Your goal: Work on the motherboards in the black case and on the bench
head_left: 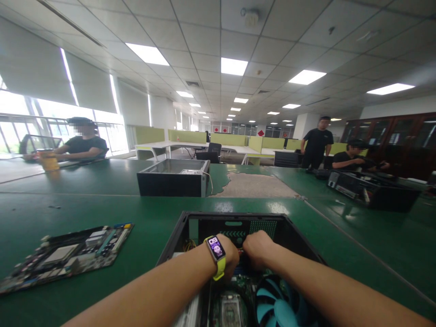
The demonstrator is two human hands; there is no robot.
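At the desk's [102, 213] front edge we clench left hand [229, 260] and right hand [258, 249] inside the open case [177, 236], its blue fan [275, 304] seemingly fitted, the work inside apparently unfinished.

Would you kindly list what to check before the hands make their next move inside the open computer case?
1. Left hand and right hand both inside the computer case: ok.
2. What the hands grip: hidden, cannot tell.
3. Blue fan apart from both hands: ok.
4. Loose motherboard flat on the green table, apart from the case: ok.
5. Case unplugged: cannot tell.
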